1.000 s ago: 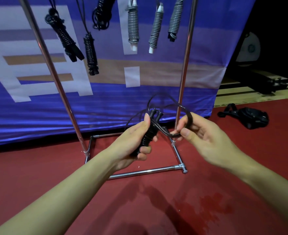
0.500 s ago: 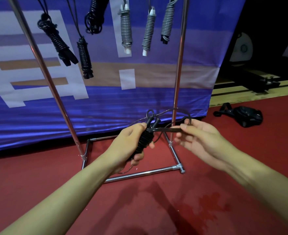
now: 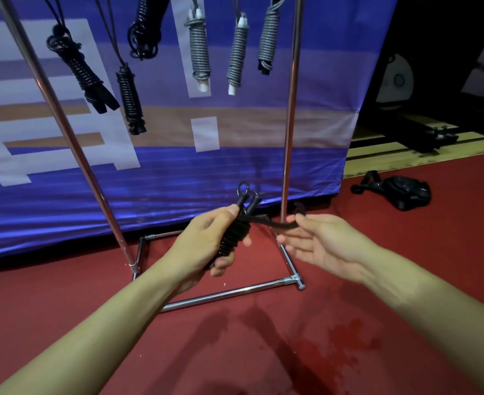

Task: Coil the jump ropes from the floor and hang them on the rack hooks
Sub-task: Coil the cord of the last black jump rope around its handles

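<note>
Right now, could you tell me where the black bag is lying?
In the head view, the black bag lies on the red floor at the right, beyond the right hand and right of the rack's upright pole.

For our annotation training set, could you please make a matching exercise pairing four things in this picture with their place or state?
Things:
1. black coiled rope
2. grey coiled rope with white handles
3. black bag
4. rope's loose end

Places or states:
A. lies on the red floor at right
B. gripped in the left hand
C. hangs on the rack
D. pinched by the right hand

Pairs: 1-B, 2-C, 3-A, 4-D
</note>
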`<state>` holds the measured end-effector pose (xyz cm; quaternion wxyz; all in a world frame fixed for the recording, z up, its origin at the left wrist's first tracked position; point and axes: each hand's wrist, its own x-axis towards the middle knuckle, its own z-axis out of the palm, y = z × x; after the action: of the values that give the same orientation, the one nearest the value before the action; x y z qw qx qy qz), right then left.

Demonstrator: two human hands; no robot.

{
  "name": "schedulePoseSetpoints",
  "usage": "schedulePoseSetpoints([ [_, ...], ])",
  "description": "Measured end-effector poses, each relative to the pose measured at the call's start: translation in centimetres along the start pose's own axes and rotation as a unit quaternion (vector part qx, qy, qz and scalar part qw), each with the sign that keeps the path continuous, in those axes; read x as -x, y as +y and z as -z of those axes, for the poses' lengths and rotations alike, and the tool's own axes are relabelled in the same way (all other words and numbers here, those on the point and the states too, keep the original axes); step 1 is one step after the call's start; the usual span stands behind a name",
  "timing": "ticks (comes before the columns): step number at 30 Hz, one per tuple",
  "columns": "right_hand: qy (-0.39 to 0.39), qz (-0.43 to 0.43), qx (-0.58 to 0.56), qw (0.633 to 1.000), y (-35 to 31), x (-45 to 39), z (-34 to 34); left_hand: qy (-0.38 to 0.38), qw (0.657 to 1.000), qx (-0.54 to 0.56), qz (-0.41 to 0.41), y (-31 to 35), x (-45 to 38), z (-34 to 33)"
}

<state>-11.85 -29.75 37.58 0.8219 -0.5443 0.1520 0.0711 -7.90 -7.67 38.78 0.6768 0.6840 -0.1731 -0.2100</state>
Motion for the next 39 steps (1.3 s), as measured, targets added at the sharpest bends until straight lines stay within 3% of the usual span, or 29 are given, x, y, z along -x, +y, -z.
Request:
schedulePoseSetpoints([
  [5,0.006,-0.009,-0.034,0.999,0.3,-0.8,-0.2,-0.123,0.992,-0.012,0.012,-0.3,0.6,0.2],
  [8,0.006,-0.063,-0.059,0.996,-0.1,-1.0,-0.4,-0.192,0.980,-0.053,0.011,-0.2,0.9,-0.2],
  [11,-0.066,-0.157,0.011,0.985,-0.1,-0.9,-0.7,-0.284,0.949,-0.140,0.011,0.4,1.4,-0.5],
  [13,-0.103,-0.175,0.057,0.978,-0.2,-0.8,-0.9,-0.316,0.931,-0.183,0.027,0.7,1.8,-0.9],
  [20,-0.147,-0.074,0.196,0.967,-0.6,-0.5,-1.5,-0.300,0.919,-0.243,0.081,0.2,1.7,-2.6],
  [23,-0.134,-0.021,0.190,0.972,-1.2,-0.3,-1.9,-0.265,0.926,-0.248,0.102,-0.7,1.6,-2.9],
  [27,-0.135,-0.010,0.189,0.972,-1.5,-0.1,-2.1,-0.235,0.927,-0.262,0.133,-1.5,1.1,-2.7],
  [30,-0.110,0.021,0.184,0.977,-1.2,0.0,-2.7,-0.239,0.922,-0.268,0.141,-1.3,0.9,-2.6],
  [39,-0.136,0.113,0.250,0.952,-2.2,0.8,-2.6,-0.237,0.910,-0.292,0.174,-2.0,0.5,-2.2],
])
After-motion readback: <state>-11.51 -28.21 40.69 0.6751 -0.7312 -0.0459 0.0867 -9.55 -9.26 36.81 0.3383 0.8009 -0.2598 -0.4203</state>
